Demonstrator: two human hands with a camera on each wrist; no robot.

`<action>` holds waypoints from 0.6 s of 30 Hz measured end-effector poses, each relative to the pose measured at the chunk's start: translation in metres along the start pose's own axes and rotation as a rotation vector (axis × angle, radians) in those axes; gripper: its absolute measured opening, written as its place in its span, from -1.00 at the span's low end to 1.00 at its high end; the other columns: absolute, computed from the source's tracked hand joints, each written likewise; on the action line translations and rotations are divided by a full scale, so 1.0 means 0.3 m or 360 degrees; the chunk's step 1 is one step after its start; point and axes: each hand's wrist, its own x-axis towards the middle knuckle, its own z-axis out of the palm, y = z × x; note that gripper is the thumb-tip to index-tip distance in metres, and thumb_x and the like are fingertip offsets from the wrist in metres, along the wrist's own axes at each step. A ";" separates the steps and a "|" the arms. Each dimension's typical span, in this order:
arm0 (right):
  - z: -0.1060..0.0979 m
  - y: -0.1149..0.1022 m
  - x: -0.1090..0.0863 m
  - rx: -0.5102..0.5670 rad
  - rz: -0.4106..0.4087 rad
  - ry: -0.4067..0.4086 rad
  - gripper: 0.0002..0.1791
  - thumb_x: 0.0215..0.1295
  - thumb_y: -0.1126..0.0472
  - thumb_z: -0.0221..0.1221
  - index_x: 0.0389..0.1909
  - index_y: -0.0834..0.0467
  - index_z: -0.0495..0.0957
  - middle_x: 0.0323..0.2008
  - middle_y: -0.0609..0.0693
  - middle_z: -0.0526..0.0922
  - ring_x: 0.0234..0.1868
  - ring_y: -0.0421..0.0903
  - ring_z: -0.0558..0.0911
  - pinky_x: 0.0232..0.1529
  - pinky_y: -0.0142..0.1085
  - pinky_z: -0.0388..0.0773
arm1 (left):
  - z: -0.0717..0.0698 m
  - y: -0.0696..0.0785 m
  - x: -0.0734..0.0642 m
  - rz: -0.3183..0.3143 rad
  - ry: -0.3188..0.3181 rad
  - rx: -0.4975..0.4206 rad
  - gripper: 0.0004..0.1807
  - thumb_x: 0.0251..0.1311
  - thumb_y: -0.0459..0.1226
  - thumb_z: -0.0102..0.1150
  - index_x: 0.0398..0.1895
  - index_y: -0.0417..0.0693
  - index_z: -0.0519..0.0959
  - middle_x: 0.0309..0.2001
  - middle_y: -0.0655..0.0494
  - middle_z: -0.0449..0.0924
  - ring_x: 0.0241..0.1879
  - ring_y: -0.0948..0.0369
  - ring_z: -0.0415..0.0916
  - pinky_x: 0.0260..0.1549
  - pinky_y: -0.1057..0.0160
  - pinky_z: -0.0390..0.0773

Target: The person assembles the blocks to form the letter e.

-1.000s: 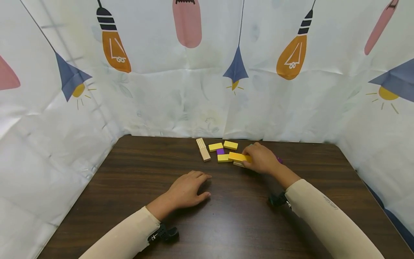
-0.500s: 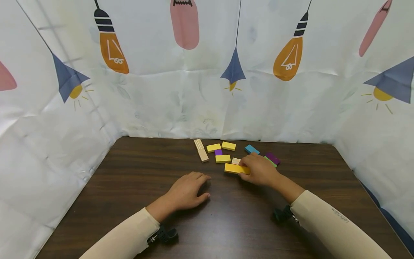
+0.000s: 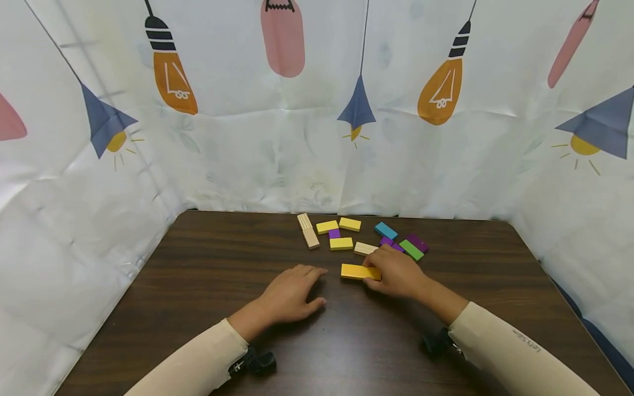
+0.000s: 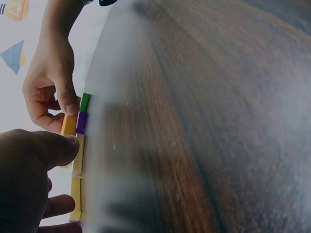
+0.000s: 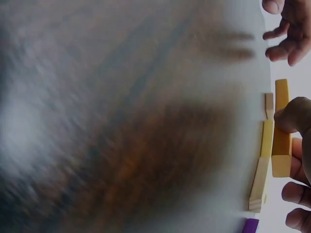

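My right hand (image 3: 396, 270) pinches an orange-yellow wooden block (image 3: 358, 271) between thumb and fingers, low over the near side of the other blocks. In the right wrist view the thumb lies along one face of this block (image 5: 282, 131), whose end sticks out past the fingers. My left hand (image 3: 289, 294) is over the table to the left, fingers relaxed and spread, holding nothing. Just beyond the held block lies a natural wood block (image 3: 365, 249). A yellow block (image 3: 341, 243) sits to its left.
Farther back are two yellow blocks (image 3: 350, 224), a small purple block (image 3: 334, 234) and a row of natural wood blocks (image 3: 310, 237). To the right lie a blue block (image 3: 386, 230), a green block (image 3: 411, 250) and several purple blocks (image 3: 418, 243). A printed curtain (image 3: 247, 159) stands behind the table.
My right hand has drawn the orange-yellow block back toward me, away from the other blocks, uncovering the blue, green and purple ones. The left hand has stayed almost still.
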 end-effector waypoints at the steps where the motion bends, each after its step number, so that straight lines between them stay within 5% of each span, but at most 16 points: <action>1: 0.002 -0.004 -0.003 0.0004 -0.0008 0.0000 -0.65 0.19 -0.05 0.45 -0.11 0.04 0.67 -0.28 -0.21 0.58 -0.25 -0.18 0.40 -0.25 -0.28 0.47 | 0.001 0.001 0.001 0.0002 -0.0002 0.0002 -0.33 0.26 0.03 0.35 0.35 -0.10 0.48 0.19 -0.01 0.58 0.18 0.02 0.52 0.16 -0.03 0.51; 18: 0.030 -0.057 -0.045 0.0072 -0.0059 -0.0096 -0.65 0.24 -0.08 0.41 -0.07 0.02 0.66 -0.21 -0.21 0.61 -0.22 -0.21 0.43 -0.18 -0.26 0.51 | 0.013 0.021 0.017 0.0046 -0.0003 -0.0008 -0.37 0.29 0.05 0.33 0.33 -0.04 0.51 0.19 0.03 0.58 0.20 0.05 0.49 0.19 -0.03 0.47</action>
